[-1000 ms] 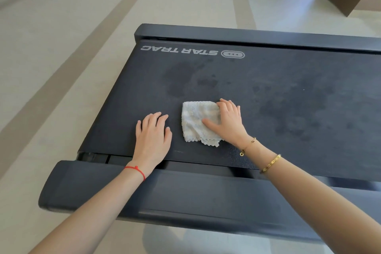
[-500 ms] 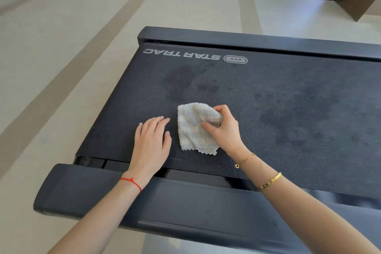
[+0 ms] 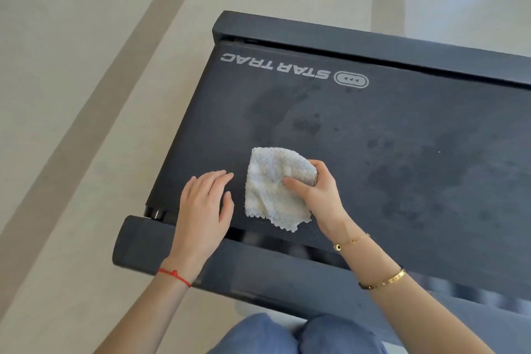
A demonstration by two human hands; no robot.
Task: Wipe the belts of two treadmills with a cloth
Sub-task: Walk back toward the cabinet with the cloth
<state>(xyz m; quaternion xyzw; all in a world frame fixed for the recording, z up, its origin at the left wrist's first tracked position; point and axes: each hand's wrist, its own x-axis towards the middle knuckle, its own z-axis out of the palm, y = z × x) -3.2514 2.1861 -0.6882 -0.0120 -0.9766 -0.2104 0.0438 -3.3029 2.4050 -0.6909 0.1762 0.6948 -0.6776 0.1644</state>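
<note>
A dark treadmill belt point(image 3: 402, 158) with a white STAR TRAC logo fills the right half of the view; darker damp patches mark its surface. A small white cloth point(image 3: 271, 190) lies bunched on the belt near its left end. My right hand point(image 3: 319, 195) is shut on the cloth's right side, fingers pinching a fold of it. Left of the cloth, my left hand point(image 3: 202, 207) rests flat on the belt with its fingers apart, holding nothing. Only one treadmill is in view.
A dark side rail point(image 3: 258, 273) runs along the belt's near edge and another rail point(image 3: 373, 43) along the far edge. Beige floor with darker stripes point(image 3: 86, 95) lies to the left. My knees in blue jeans point(image 3: 301, 336) show at the bottom.
My right hand went from lying flat on the cloth to gathering and pinching it. The view has tilted down and moved closer; my left hand has stayed on the belt.
</note>
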